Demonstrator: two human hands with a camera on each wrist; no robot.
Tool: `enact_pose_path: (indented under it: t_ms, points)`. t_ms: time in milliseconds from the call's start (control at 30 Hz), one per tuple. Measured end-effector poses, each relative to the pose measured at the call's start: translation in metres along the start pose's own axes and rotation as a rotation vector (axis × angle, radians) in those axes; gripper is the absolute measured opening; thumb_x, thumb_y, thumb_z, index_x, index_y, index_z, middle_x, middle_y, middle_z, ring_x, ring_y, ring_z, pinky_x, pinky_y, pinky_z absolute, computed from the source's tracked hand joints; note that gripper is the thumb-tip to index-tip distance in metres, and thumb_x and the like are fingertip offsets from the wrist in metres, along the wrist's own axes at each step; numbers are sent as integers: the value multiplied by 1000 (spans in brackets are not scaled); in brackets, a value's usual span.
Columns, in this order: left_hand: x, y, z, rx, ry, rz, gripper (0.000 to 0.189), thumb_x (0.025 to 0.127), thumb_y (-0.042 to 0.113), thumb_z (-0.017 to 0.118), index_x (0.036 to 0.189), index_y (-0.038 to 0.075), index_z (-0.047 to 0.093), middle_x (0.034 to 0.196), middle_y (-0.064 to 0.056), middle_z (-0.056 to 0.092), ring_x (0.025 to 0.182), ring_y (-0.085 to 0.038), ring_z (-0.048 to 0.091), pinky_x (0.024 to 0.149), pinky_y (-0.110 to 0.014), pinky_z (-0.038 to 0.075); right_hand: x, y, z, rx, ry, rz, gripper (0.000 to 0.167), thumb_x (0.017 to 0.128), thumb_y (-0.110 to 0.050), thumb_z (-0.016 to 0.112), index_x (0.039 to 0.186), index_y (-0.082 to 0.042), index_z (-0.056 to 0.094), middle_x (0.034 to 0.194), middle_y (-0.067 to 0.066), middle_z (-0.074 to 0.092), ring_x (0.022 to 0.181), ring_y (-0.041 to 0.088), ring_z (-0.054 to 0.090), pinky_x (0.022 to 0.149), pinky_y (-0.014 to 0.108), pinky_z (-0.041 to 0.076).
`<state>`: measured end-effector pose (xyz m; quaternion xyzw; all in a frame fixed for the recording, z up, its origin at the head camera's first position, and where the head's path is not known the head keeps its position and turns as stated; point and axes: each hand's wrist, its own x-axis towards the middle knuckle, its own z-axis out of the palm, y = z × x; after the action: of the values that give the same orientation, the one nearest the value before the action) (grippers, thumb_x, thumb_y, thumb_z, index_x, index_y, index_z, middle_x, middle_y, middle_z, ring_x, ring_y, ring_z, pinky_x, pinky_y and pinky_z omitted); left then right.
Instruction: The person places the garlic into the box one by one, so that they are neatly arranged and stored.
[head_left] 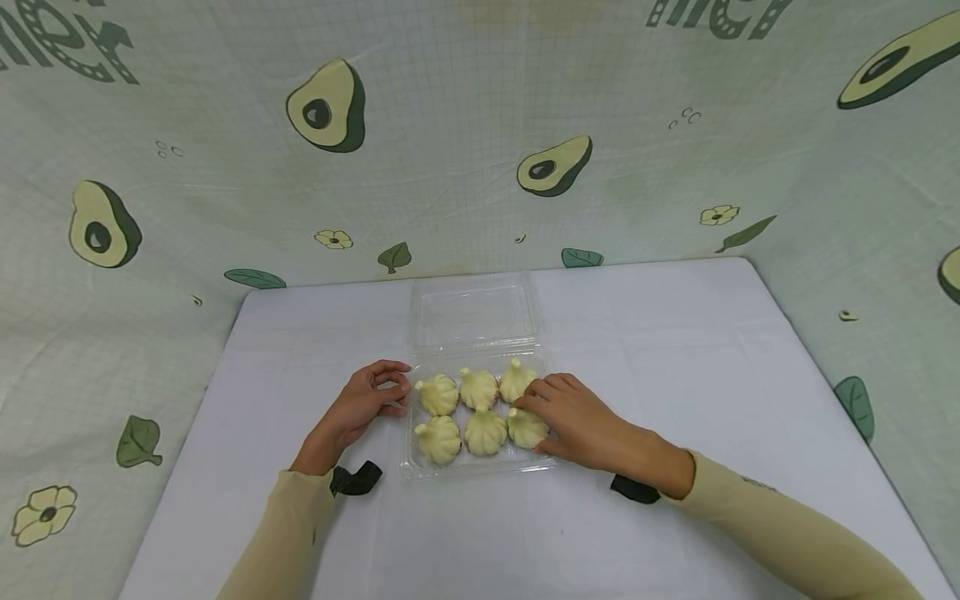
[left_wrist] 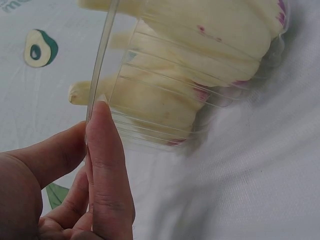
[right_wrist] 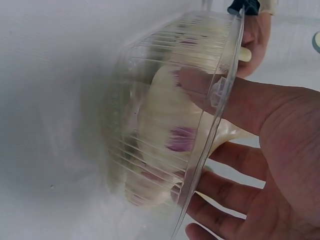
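Note:
A clear plastic clamshell box [head_left: 480, 472] lies open on the table, with several pale garlic bulbs [head_left: 438, 440] set in two rows in it. At its left edge, my left hand [head_left: 369, 398] pinches the rim between thumb and fingers, as the left wrist view shows. My right hand [head_left: 581, 421] reaches over the right edge and grips the front right garlic bulb [head_left: 527, 428], which sits in the box's corner. Through the clear wall in the right wrist view, the thumb [right_wrist: 197, 87] presses one side of this purple-marked bulb [right_wrist: 162, 110], fingers round the other.
The box's transparent lid [head_left: 472, 311] is folded back flat toward the rear of the table. A white cloth covers the table [head_left: 480, 542]. Avocado-printed cloth [head_left: 450, 192] hangs behind and at both sides. Black straps [head_left: 358, 478] are at the wrists.

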<state>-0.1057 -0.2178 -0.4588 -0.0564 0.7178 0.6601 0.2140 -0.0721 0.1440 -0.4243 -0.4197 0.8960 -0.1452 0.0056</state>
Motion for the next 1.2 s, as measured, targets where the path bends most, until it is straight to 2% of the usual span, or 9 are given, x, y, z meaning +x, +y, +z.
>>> enact_pose_path:
  t_ms: [267,533,700,1200]
  points:
    - [-2,-4,0,3,-5,0,45,105,1,64,145,-10,47,103,-1,65,84,-13,66,72,-26,64,0,-1,2,-5,-49,13,63,77,-25,98,131,-8,71,117,4,66,116,28,61,107,47,49]
    - [-1,-4,0,4,-11,13,44,105,-1,63,145,-11,47,101,2,64,84,-13,65,71,-26,64,0,0,3,0,-42,24,52,79,-21,95,125,-7,76,116,4,66,115,28,60,105,46,49]
    - [0,-4,-1,5,-14,14,44,105,-2,62,145,-11,47,100,3,64,84,-12,65,72,-26,64,0,0,3,2,-49,30,51,80,-21,95,126,-7,76,117,4,68,115,28,60,105,46,48]
    - [1,-3,-1,7,-12,17,44,105,0,63,145,-11,47,102,2,64,84,-12,66,72,-26,64,-4,1,5,-26,26,11,45,81,-19,94,121,-8,75,117,3,71,116,28,61,103,45,49]
